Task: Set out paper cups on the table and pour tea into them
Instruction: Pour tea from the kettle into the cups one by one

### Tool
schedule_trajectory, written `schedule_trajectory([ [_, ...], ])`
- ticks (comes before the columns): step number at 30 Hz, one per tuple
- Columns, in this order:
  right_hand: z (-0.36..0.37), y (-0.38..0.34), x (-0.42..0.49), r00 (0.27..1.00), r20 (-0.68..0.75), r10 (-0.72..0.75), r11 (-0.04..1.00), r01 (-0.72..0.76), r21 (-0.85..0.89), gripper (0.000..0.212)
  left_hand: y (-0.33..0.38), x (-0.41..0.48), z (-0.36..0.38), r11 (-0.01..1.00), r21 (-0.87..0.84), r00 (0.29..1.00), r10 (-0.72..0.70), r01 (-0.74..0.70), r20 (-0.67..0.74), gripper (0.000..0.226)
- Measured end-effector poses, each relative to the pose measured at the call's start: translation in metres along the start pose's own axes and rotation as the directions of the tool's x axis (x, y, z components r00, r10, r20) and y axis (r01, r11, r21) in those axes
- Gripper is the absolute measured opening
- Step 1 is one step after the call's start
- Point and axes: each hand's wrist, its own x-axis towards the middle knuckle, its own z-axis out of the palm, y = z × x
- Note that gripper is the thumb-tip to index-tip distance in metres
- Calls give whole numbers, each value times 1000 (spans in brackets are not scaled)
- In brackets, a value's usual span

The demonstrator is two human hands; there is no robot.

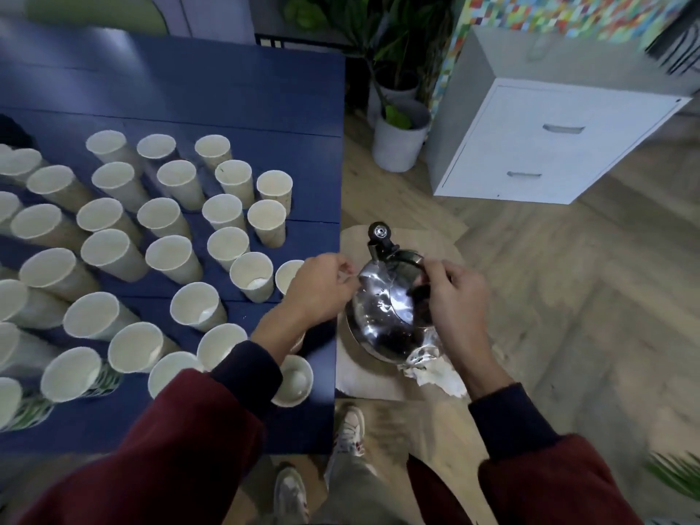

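Gripping the kettle point(386, 308) handle, the right hand point(452, 297) holds it just beside the counter point(227, 89), left hand point(322, 293) grip unclear; a hurried tilt risks toppling the counter's crowded paper cups point(166, 217) or spilling tea.

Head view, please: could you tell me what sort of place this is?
Probably an office or lounge: a white two-drawer filing cabinet, a green plant in a white pot, and a dark blue table.
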Motion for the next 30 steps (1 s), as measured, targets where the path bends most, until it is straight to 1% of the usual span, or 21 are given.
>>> schedule_trajectory([
  [5,-15,-40,-38,998,-44,-45,996,48,76,38,-18,-64,-29,999,7,990,34,-33,-136,18],
  [9,-18,-52,-68,996,-24,-85,992,87,90,36,-40,-124,-31,999,34,979,-1,8,-204,31],
  [12,-21,-53,-85,994,-16,-106,989,108,104,35,-47,-162,-16,998,5,956,-52,56,-288,33],
  [15,-22,-56,-99,992,18,-124,991,122,62,38,-48,-192,11,985,-56,926,-171,161,-336,30],
  [17,-24,-56,-106,991,52,-122,992,121,35,36,-49,-206,31,971,-68,916,-237,228,-323,38],
  [19,-25,-53,-110,988,91,-123,992,121,23,35,-53,-209,46,969,-51,915,-246,243,-318,52],
  [20,-25,-50,-111,986,114,-122,992,121,21,35,-54,-209,51,972,-14,920,-226,234,-321,58],
  [22,-27,-43,-108,978,158,-135,991,135,7,37,-58,-205,58,967,129,926,-166,221,-339,68],
  [23,-29,-39,-106,973,173,-151,988,153,2,38,-60,-200,59,950,211,922,-142,229,-360,72],
  [25,-32,-33,-102,963,206,-174,983,182,-20,39,-65,-190,59,904,321,908,-143,281,-393,81],
  [28,-34,-25,-94,949,257,-181,976,205,-69,38,-76,-175,60,845,399,897,-191,357,-398,97],
  [30,-34,-20,-88,936,310,-167,977,200,-75,37,-83,-168,64,819,449,900,-175,358,-400,97],
])
